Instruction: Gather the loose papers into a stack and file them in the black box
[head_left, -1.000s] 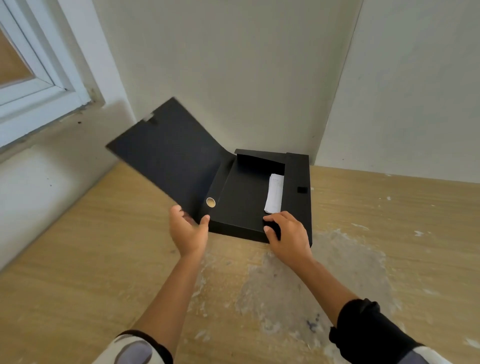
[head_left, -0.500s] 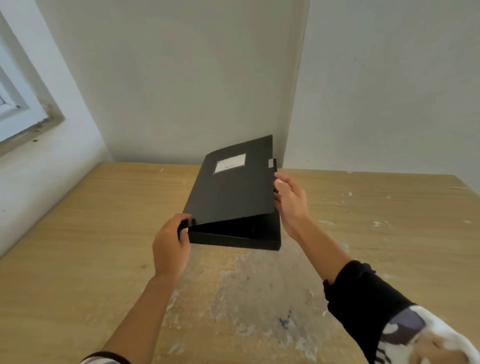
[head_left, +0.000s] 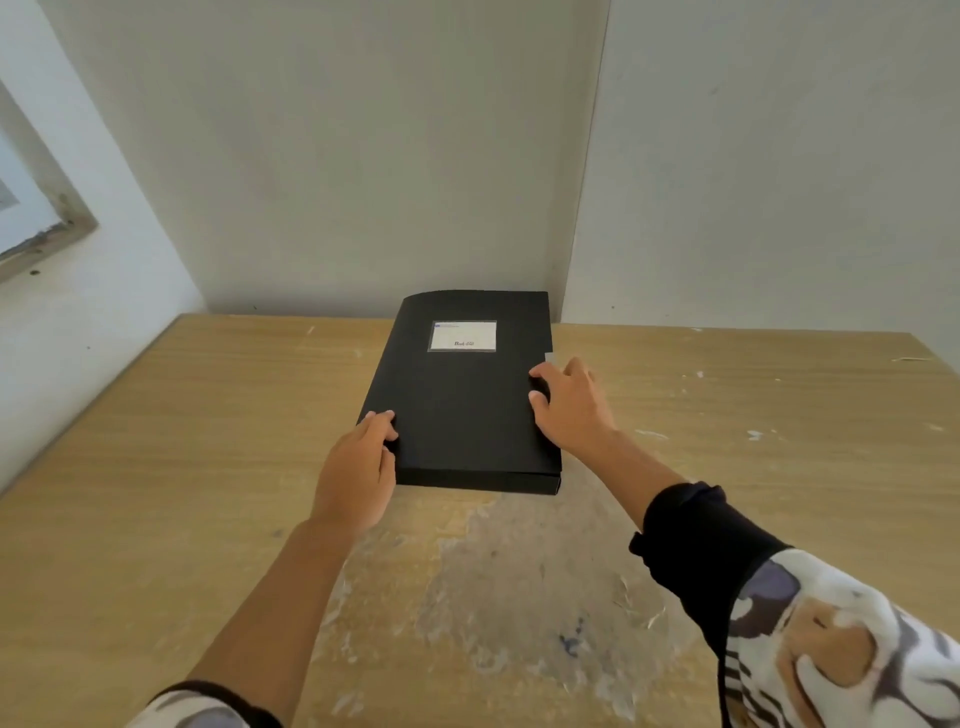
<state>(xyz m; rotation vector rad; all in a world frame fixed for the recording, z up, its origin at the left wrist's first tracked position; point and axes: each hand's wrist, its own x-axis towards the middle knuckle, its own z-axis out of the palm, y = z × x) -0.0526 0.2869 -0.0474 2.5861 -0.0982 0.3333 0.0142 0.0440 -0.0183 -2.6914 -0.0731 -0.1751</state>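
Observation:
The black box (head_left: 460, 410) lies flat and closed on the wooden table (head_left: 156, 467), close to the back wall. A white label (head_left: 462, 335) sits on its lid. My left hand (head_left: 358, 473) holds the near left corner, fingers on top of the lid. My right hand (head_left: 569, 410) is at the right edge, fingertips curled onto the lid just below a small grey tab (head_left: 550, 357). No papers are visible; the inside of the box is hidden by the lid.
The table fills a corner between walls at the back and left. A window frame (head_left: 47, 228) is on the left wall. Pale paint stains (head_left: 509, 587) mark the wood in front of the box.
The lid swung from wide open to fully down over the box. My right hand moved from the near edge to the right side. The white paper inside went out of sight.

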